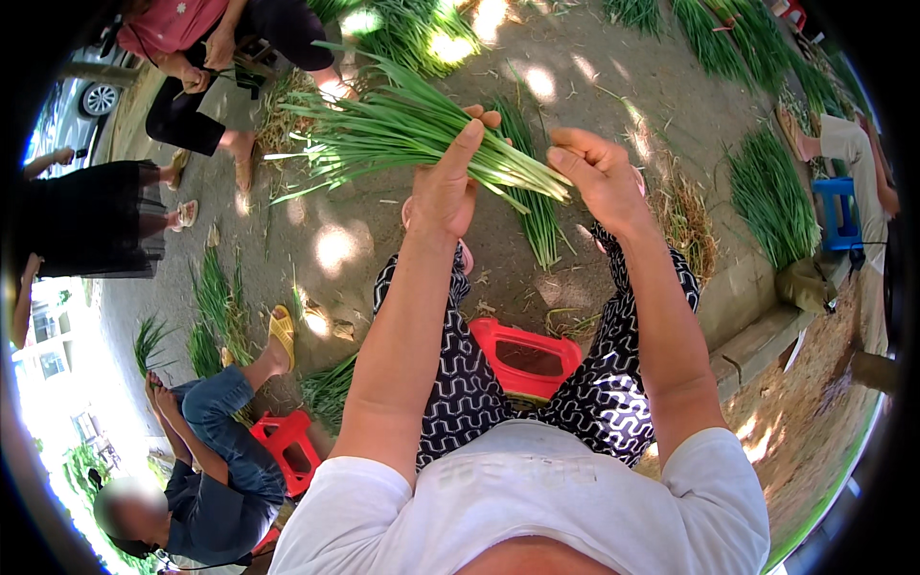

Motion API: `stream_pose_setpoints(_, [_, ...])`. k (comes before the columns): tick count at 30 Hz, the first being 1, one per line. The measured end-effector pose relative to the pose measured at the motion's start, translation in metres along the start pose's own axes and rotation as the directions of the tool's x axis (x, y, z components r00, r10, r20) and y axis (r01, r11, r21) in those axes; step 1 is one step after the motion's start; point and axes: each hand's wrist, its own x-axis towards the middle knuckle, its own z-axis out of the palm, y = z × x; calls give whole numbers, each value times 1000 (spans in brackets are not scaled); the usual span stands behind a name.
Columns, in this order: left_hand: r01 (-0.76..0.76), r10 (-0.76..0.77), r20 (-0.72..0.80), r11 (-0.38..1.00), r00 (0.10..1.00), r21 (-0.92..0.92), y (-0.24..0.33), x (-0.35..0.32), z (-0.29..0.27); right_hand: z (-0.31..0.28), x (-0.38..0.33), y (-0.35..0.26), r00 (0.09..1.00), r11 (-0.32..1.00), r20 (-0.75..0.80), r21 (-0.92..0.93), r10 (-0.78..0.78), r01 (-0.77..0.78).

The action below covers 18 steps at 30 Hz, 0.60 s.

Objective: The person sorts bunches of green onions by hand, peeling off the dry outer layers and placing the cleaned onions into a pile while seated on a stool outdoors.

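The held bunch is green, the trousers patterned black and white.

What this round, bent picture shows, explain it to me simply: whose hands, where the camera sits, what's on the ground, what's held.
There is no machine here, just a person's two bare hands. The one picture comes from a wide fisheye camera worn on the head, looking down, so straight edges bend. The left hand holds a bunch of long green stalks with pale ends. The right hand is curled close by those ends; whether it pinches a stalk is hard to tell. On the ground, another green bunch lies beyond the knees, with a bigger heap toward the top.
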Motion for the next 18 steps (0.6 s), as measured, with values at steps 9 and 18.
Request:
stream_pose_setpoints(9, [-4, 1, -44, 999, 999, -54, 3, -4, -10, -135, -10, 21, 731, 670, -609, -684, -307, -289])
stream_pose_setpoints(18, [29, -30, -45, 999, 999, -16, 7, -42, -6, 19, -66, -48, 972, 973, 224, -202, -68, 115])
